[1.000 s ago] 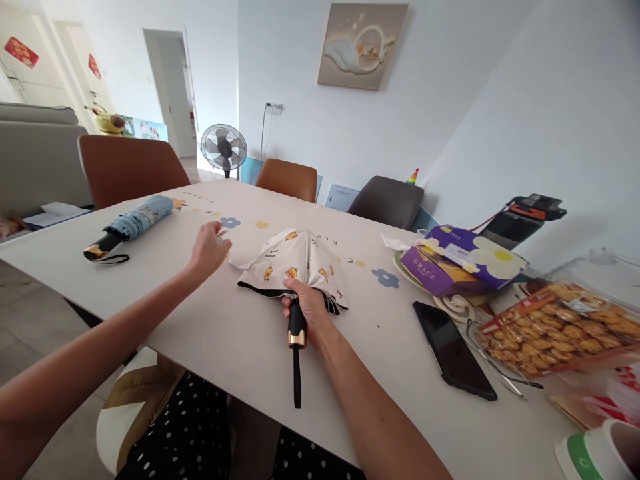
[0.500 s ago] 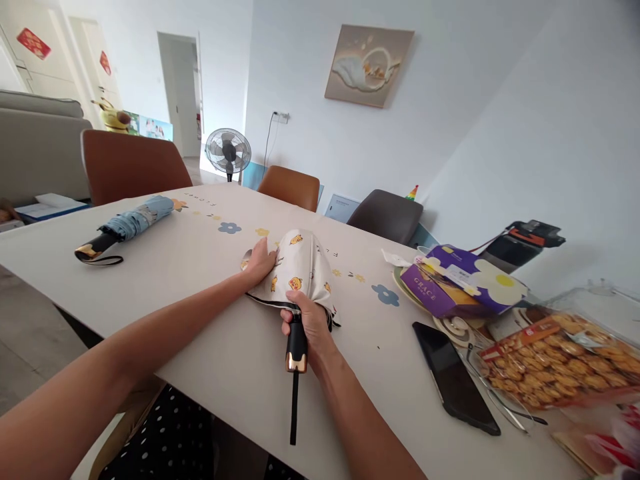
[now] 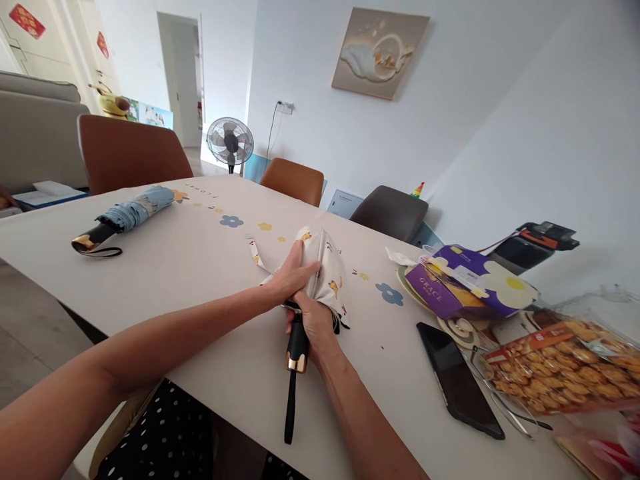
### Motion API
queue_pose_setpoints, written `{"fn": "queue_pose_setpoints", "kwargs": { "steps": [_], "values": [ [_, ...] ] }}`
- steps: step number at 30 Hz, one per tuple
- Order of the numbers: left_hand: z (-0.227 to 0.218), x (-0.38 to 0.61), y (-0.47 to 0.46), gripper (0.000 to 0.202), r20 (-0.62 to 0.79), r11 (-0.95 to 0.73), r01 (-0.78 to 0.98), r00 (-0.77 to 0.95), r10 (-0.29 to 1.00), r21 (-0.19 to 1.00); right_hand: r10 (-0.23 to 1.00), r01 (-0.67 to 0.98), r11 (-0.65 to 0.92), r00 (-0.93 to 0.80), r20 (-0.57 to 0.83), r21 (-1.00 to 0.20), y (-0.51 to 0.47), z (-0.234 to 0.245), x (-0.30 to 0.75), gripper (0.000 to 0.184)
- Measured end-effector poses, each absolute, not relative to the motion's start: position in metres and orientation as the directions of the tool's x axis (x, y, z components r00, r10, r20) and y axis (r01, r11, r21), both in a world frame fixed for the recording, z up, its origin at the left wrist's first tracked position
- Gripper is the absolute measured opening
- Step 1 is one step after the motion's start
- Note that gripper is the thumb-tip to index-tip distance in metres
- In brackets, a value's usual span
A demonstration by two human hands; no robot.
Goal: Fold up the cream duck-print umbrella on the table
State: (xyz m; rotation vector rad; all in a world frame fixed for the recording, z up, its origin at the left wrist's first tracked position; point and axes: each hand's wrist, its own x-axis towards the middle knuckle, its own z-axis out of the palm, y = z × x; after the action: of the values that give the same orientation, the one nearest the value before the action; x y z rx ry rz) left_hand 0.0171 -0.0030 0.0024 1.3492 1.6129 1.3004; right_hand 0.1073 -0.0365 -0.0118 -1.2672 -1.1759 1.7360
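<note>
A white folding umbrella (image 3: pixel 327 267) printed with small yellow figures lies on the cream table (image 3: pixel 200 267) in front of me. My right hand (image 3: pixel 315 323) is closed round its black handle (image 3: pixel 297 343), whose gold band and wrist strap point toward me. My left hand (image 3: pixel 293 277) wraps over the canopy fabric and presses it against the shaft. The umbrella's closing strap (image 3: pixel 257 253) trails loose to the left on the table.
A rolled light-blue umbrella (image 3: pixel 125 217) lies at the far left. A black phone (image 3: pixel 457 380), a purple box (image 3: pixel 467 280) on a plate and a bag of biscuits (image 3: pixel 560 367) sit to the right. Brown chairs (image 3: pixel 130 153) stand round the table, a fan (image 3: pixel 230 143) behind.
My left hand came in from the left, gathered the spread canopy and now clasps it tight against the shaft. My right hand kept its grip on the handle.
</note>
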Motion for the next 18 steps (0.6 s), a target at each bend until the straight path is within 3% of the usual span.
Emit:
{"fn": "queue_pose_setpoints", "kwargs": {
  "steps": [5, 10, 13, 18],
  "values": [
    [0.006, 0.010, 0.001, 0.042, -0.052, 0.026, -0.098, -0.266, 0.963, 0.995, 0.856, -0.017, -0.372, -0.392, -0.336, -0.928, -0.040, -0.010, 0.108, 0.012],
    [0.006, 0.004, 0.002, 0.033, -0.260, 0.170, -0.508, -0.112, 0.959, 0.844, 0.805, -0.007, -0.373, -0.499, -0.320, -0.928, -0.042, -0.008, 0.113, 0.017],
    [0.005, 0.003, 0.002, 0.031, -0.279, 0.157, -0.604, -0.114, 0.953, 0.782, 0.796, 0.013, -0.377, -0.506, -0.331, -0.926, -0.043, -0.006, 0.113, 0.019],
    [0.005, 0.005, 0.002, 0.025, -0.155, -0.092, -0.548, -0.388, 0.908, 0.831, 0.855, -0.041, -0.302, -0.453, -0.251, -0.953, -0.042, -0.004, 0.111, 0.028]
  ]
}}
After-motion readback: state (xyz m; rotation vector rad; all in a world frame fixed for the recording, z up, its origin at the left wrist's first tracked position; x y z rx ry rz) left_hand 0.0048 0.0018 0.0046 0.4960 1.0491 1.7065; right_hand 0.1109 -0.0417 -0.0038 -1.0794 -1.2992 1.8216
